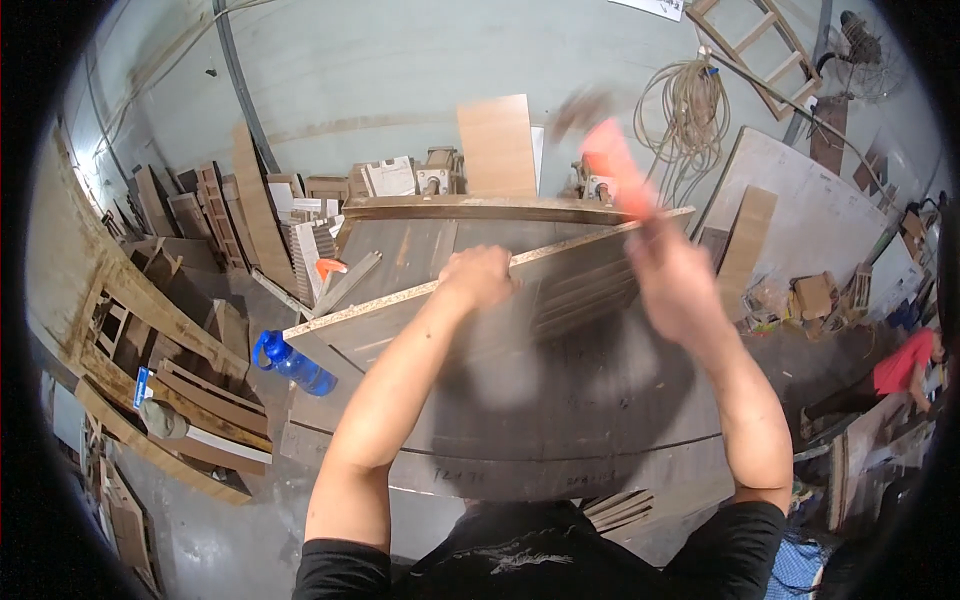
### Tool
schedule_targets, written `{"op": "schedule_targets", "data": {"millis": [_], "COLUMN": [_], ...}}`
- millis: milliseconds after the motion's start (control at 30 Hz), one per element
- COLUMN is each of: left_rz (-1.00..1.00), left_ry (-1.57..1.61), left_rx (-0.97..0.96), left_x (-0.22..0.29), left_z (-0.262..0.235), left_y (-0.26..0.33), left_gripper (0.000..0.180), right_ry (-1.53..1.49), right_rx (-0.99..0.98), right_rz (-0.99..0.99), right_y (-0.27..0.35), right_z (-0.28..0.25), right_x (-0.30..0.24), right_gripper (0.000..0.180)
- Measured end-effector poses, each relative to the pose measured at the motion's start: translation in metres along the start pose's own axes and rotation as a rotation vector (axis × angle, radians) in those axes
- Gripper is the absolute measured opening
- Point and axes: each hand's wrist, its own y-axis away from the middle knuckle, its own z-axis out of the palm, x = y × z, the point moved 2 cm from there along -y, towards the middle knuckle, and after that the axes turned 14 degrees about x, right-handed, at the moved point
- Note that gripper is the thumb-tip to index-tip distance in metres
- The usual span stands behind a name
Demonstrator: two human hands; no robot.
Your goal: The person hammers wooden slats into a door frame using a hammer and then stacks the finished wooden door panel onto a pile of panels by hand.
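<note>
The left hand is bent over the upper edge of a long panel, fingers curled to the far side, pinching that edge near its middle; the panel stands on edge, slanting across a worn dark workbench, its pale, speckled rim running from low on the left to higher on the right; its near face is partly in shadow. The right hand is raised beside the panel's right end, fingers wrapped around an orange-handled tool; the tool points up and away toward the wall (its dark head is only a blur, so its exact shape cannot be told); whether the tool touches anything cannot be told either.

A blue bottle is just beside the panel's left end; beyond the panel, a small orange item lies near a grey wooden strip; a tan sheet leans upright at the back, near the wall; a coiled hose hangs to its right; well apart, at the far right, a person in a red top bends forward among the boards.
</note>
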Motion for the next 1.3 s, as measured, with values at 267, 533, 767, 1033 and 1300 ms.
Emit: {"op": "schedule_targets", "data": {"millis": [267, 533, 767, 1033, 1300], "left_rz": [0.082, 0.176, 0.073, 0.025, 0.07], "left_ry": [-0.074, -0.225, -0.189, -0.212, -0.15], "left_rx": [0.066, 0.11, 0.092, 0.07, 0.035], "left_x": [-0.005, -0.015, -0.021, -0.017, -0.044], "left_z": [0.001, -0.002, 0.004, -0.004, -0.016], "left_y": [-0.002, -0.02, -0.051, -0.045, -0.007], "left_gripper": [0.045, 0.055, 0.057, 0.057, 0.055], "right_ry": [-0.005, -0.284, -0.142, -0.08, -0.389], "right_rx": [-0.191, -0.177, -0.096, -0.138, -0.124], "right_rz": [-0.189, 0.259, 0.405, 0.569, 0.208], "right_y": [0.021, 0.103, 0.211, 0.245, 0.107], "right_z": [0.03, 0.031, 0.055, 0.069, 0.039], "right_x": [0.05, 0.137, 0.248, 0.276, 0.163], "right_gripper": [0.058, 0.06, 0.057, 0.054, 0.056]}}
